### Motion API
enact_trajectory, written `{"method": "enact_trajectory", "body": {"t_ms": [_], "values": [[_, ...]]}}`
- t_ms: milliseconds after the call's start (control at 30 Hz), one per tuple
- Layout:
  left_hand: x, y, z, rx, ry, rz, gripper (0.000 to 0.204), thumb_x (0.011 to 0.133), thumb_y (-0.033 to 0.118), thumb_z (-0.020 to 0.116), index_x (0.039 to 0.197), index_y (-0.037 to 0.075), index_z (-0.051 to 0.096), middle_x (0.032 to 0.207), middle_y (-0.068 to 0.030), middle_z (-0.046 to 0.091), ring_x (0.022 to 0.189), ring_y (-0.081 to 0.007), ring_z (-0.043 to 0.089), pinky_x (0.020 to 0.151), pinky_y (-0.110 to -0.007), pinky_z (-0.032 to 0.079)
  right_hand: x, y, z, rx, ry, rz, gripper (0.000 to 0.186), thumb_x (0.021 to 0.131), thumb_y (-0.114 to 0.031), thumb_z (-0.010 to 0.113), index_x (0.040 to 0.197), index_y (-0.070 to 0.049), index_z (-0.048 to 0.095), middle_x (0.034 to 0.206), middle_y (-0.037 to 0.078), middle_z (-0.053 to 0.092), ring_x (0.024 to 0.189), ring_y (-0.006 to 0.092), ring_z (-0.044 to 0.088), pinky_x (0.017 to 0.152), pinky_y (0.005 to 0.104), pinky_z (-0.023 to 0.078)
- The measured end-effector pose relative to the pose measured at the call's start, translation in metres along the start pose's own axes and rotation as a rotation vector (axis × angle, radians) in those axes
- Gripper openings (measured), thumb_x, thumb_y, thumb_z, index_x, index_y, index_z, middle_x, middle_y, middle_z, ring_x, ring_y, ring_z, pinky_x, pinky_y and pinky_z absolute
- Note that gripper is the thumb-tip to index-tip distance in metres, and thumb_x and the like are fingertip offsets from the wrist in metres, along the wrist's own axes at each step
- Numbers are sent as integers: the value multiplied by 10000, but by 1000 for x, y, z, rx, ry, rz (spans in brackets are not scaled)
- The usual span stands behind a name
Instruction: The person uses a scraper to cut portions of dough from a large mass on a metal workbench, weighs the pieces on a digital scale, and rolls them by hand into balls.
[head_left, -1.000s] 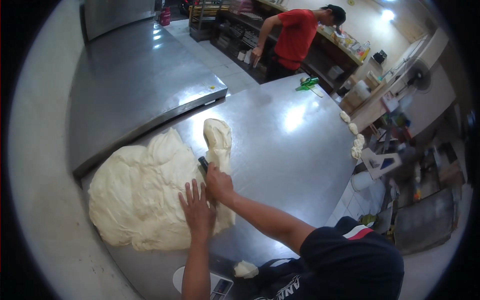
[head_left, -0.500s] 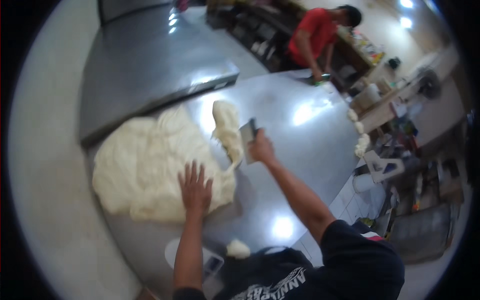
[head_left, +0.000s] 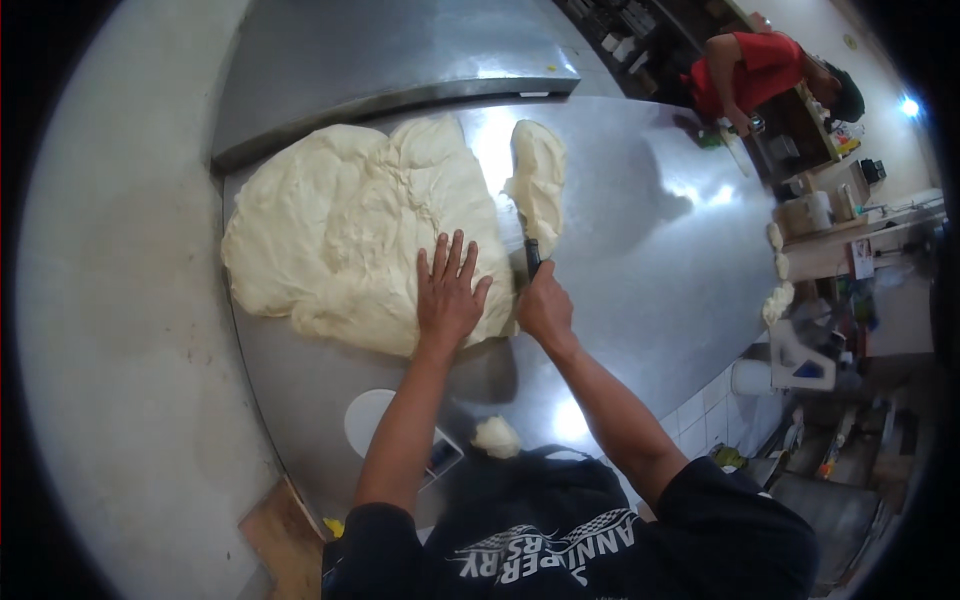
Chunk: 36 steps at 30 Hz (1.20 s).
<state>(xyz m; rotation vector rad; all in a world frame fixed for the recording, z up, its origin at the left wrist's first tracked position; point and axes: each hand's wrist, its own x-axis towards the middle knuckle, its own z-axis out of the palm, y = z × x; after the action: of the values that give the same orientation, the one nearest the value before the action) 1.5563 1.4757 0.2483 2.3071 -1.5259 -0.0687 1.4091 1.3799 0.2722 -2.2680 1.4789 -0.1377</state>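
Observation:
A large, pale slab of dough [head_left: 340,235] lies on the steel table [head_left: 630,330]. My left hand [head_left: 450,298] rests flat on the slab's right part, fingers spread. My right hand [head_left: 546,306] grips the dark handle of a bench scraper [head_left: 531,254], which stands at the slab's right edge; most of its blade is hidden. Just beyond the scraper lies a long strip of dough [head_left: 540,175], with a gap between it and the slab along most of its length. Close to my body sits a small lump of dough [head_left: 496,437].
A kitchen scale [head_left: 368,420] with a round white plate is partly under my left forearm. A raised steel surface [head_left: 400,65] borders the table at the back. Small dough pieces [head_left: 779,300] line the right edge. A person in a red shirt [head_left: 750,75] works at the far right corner.
The scraper has come nearer to me, down to the slab's right edge. The dough strip now lies straighter, and its thin tail toward the slab no longer shows. My view has shifted.

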Motion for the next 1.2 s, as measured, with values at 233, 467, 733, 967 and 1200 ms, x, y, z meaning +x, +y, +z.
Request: {"method": "enact_trajectory", "body": {"t_ms": [233,467,733,967,1200], "values": [[-5,-4,-1,-14,14,9,621,1042,492,507,1563,156,470,1693,-75,316,1583,-274,212,1288,-530,91,18,-13,14,-86,97,-75,382,913,-124,636,1174,28,402,1020,290,674,851,525,691,760,607,553],[-8,-12,-1,-37,24,33,606,1041,487,519,1543,147,496,1678,-83,345,1562,-295,271,1280,-525,144,62,49,-15,-107,54,-90,392,906,-157,621,1187,21,415,955,308,705,868,517,699,786,607,555],[-9,2,7,31,65,-37,588,1041,484,527,1525,149,521,1662,-80,377,1561,-294,272,1275,-531,146,36,87,-70,62,74,-143,399,907,-183,623,1182,22,419,892,339,688,815,544,670,743,630,523],[-7,16,9,7,86,-82,562,1029,466,560,1485,138,567,1639,-97,413,1553,-311,288,1262,-552,158,-8,68,-8,21,-37,-262,364,922,-146,604,1198,34,448,936,296,706,801,514,684,753,624,528],[-36,100,19,-345,115,-94,545,909,287,748,1394,72,624,1510,-210,517,1441,-399,439,1181,-519,354,135,80,-92,209,-154,-296,491,891,-308,698,1232,-28,482,967,282,718,923,494,696,799,575,529]]}}
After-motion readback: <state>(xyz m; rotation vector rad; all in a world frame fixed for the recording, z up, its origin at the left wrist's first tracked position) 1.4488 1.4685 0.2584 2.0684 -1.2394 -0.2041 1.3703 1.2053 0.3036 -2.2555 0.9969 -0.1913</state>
